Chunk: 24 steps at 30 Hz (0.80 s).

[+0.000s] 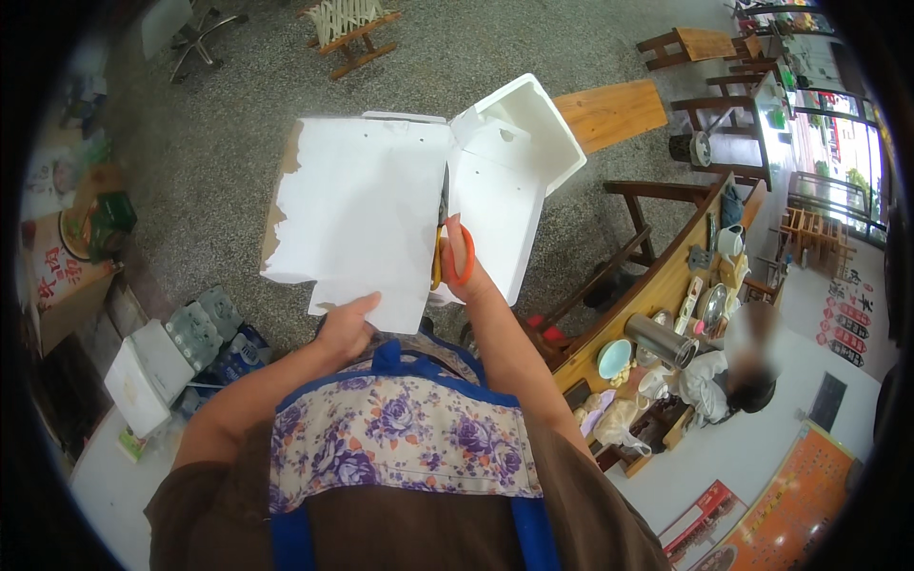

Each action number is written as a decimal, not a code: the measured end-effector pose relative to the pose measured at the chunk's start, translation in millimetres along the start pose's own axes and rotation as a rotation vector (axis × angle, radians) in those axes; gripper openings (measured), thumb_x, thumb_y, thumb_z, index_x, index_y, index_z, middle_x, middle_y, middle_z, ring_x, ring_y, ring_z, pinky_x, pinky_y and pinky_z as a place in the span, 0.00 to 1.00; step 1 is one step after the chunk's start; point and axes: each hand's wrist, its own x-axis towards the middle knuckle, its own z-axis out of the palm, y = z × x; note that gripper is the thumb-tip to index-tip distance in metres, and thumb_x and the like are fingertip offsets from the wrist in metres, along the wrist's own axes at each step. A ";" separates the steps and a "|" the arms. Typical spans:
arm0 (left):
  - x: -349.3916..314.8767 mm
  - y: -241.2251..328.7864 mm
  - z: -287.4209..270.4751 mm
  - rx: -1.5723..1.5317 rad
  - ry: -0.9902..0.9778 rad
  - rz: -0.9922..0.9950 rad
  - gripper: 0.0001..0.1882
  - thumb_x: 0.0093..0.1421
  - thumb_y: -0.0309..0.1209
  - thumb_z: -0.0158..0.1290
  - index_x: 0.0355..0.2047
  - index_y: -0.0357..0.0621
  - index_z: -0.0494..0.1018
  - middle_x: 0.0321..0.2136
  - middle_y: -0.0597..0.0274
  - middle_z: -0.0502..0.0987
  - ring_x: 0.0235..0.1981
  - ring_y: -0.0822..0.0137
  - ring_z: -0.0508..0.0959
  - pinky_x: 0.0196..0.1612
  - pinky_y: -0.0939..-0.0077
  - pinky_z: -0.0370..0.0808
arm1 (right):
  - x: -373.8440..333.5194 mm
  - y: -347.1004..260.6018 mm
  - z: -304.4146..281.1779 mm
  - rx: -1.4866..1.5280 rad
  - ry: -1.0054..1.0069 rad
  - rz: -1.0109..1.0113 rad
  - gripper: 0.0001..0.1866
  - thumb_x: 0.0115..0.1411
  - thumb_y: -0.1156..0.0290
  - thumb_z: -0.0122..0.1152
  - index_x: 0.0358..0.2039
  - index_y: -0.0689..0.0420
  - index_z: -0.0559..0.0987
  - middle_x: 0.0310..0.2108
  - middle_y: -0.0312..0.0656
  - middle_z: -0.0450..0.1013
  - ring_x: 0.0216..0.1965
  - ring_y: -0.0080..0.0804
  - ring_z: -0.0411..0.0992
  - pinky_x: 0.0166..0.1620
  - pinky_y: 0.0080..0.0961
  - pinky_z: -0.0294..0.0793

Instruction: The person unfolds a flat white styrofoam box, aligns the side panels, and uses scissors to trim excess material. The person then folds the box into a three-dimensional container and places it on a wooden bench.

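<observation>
A large sheet of white cardboard (362, 200) with a torn left edge, brown showing there, is spread before me. My left hand (348, 328) grips its near edge, thumb on top and fingers hidden underneath. In my right hand (468, 276) are scissors (467, 249) with one orange and one yellow handle loop. Their blades point away from me and lie along the slit between the sheet and a second white panel (495, 209) on the right. How far the blades are apart I cannot tell. Around that panel's far and right sides shows a white box (555, 124).
Behind the white box is a wooden bench (614, 114). To the right stands a wooden table (681, 276) crowded with a steel flask (660, 341), a pale green bowl (614, 359) and bags. A person (752, 366) is beyond it. Bottle packs (205, 319) and cartons stand at left.
</observation>
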 end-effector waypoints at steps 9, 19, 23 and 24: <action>-8.1 5.7 9.6 0.020 0.026 -0.024 0.19 0.67 0.25 0.47 0.56 0.31 0.65 0.54 0.51 0.72 0.53 0.58 0.74 0.59 0.62 0.70 | 0.1 -9.6 -8.7 -0.130 -0.036 0.134 0.44 0.64 0.30 0.33 0.55 0.61 0.70 0.42 0.45 0.74 0.39 0.32 0.71 0.42 0.26 0.70; -10.3 6.0 7.8 0.111 0.028 -0.058 0.20 0.67 0.25 0.47 0.57 0.30 0.63 0.54 0.49 0.70 0.54 0.56 0.73 0.59 0.63 0.70 | -3.9 -7.0 8.9 -0.462 0.294 0.106 0.36 0.62 0.37 0.48 0.20 0.62 0.76 0.13 0.40 0.68 0.18 0.31 0.70 0.25 0.26 0.67; -12.3 5.8 10.9 0.101 0.034 -0.042 0.19 0.67 0.25 0.46 0.56 0.29 0.63 0.54 0.49 0.70 0.54 0.56 0.73 0.59 0.62 0.71 | -2.5 -0.8 8.5 -0.451 0.332 0.064 0.38 0.60 0.33 0.48 0.19 0.62 0.74 0.12 0.39 0.67 0.15 0.32 0.67 0.23 0.28 0.66; -11.0 5.0 7.4 0.118 0.021 -0.038 0.19 0.67 0.25 0.46 0.56 0.29 0.63 0.54 0.48 0.71 0.54 0.56 0.73 0.58 0.62 0.71 | 1.4 3.8 4.9 -0.420 0.335 0.049 0.39 0.59 0.32 0.48 0.19 0.62 0.74 0.12 0.39 0.66 0.15 0.32 0.67 0.22 0.28 0.66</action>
